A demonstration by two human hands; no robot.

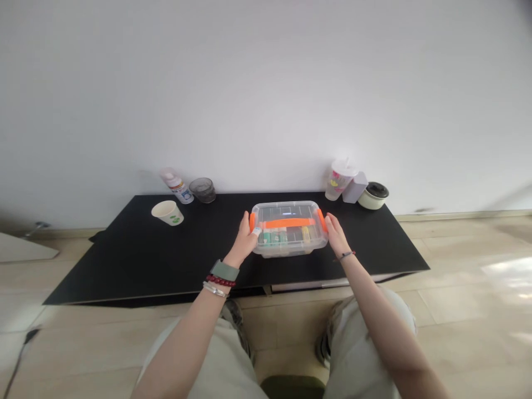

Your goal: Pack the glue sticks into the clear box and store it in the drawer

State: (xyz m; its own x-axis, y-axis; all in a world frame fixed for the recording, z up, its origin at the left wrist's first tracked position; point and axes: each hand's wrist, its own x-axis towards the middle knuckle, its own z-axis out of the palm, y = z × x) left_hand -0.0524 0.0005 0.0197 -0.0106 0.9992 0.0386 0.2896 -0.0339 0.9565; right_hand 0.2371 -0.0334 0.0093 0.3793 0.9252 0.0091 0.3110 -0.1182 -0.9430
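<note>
A clear plastic storage box with an orange carry handle and orange side latches is at the middle of the black table, its lid on. Through the lid show green-and-white items and a yellowish one, too blurred to name. My left hand grips the box's left end, thumb by the left latch. On the opposite end, my right hand holds the box beside the right latch. Whether the box rests on the table or is slightly raised, I cannot tell.
On the black table, a paper cup, a spray can and a dark glass stand left. At the back right are a lidded plastic cup, a pale box and a cream pot with black lid. The wall borders the back.
</note>
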